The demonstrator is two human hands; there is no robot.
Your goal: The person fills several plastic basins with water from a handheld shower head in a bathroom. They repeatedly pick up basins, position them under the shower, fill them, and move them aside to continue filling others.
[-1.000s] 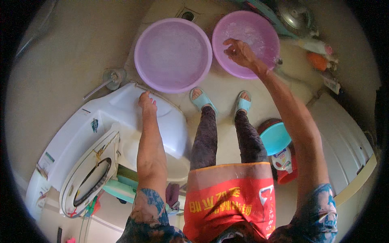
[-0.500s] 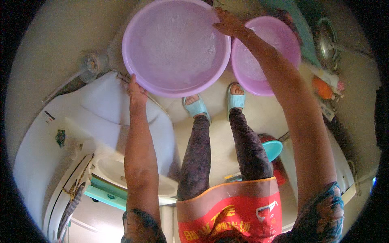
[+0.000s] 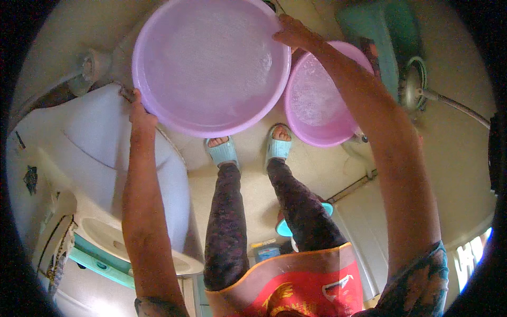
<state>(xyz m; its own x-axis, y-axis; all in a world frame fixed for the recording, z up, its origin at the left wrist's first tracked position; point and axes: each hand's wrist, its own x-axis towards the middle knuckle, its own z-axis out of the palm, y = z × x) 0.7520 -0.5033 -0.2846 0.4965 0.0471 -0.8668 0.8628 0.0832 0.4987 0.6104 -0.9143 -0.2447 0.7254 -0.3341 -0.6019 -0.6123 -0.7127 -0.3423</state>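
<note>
A large light-purple basin [image 3: 203, 68] hangs level in front of me, with what looks like cloudy water in it. My left hand [image 3: 141, 110] grips its rim at the near left, thumb up along the edge. On the far right of the same rim, my right hand [image 3: 298, 34] is closed; part of its grip is hidden. A smaller pink-purple basin [image 3: 309, 103] with foamy water stands on the floor beneath my right forearm. It lies just right of the large basin, whose rim seems to overlap it in view.
My feet in light-blue slippers [image 3: 222, 151] stand close below the large basin. A white curved fixture [image 3: 121, 142] fills the left side. At the right are a green tub [image 3: 388, 50] and a round metal piece with a hose [image 3: 414, 87]. A turquoise basin [image 3: 284, 228] sits behind my legs.
The view has shifted, so floor, slippers and small basin sit further left and lower. The large basin stays in both hands and appears slightly further left.
</note>
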